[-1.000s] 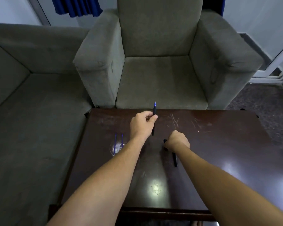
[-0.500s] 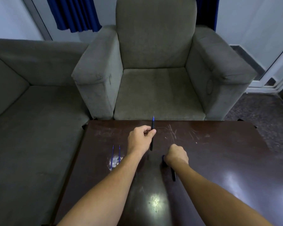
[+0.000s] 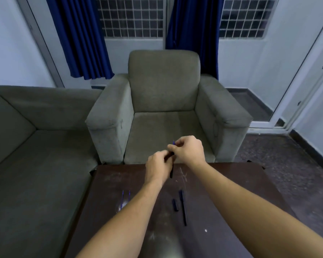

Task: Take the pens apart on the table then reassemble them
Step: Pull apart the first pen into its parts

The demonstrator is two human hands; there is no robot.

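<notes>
Both hands are raised over the far edge of the dark wooden table [image 3: 222, 192]. My left hand [image 3: 158, 167] grips the barrel of a dark blue pen [image 3: 171, 171], which hangs down below the fingers. My right hand [image 3: 187, 151] pinches the pen's upper end, its blue tip just showing above the fingers. On the table lie a long black pen body [image 3: 183, 207], a short dark cap [image 3: 175, 204] beside it, and two thin blue refills [image 3: 125, 198] to the left.
A grey armchair [image 3: 164, 108] stands straight ahead beyond the table. A grey sofa [image 3: 35, 146] runs along the left. Blue curtains and a barred window fill the back wall. Tiled floor lies to the right.
My right hand left the parts on the table and rose to the pen held by my left hand. The short cap and black pen body now lie uncovered. The camera tilted upward.
</notes>
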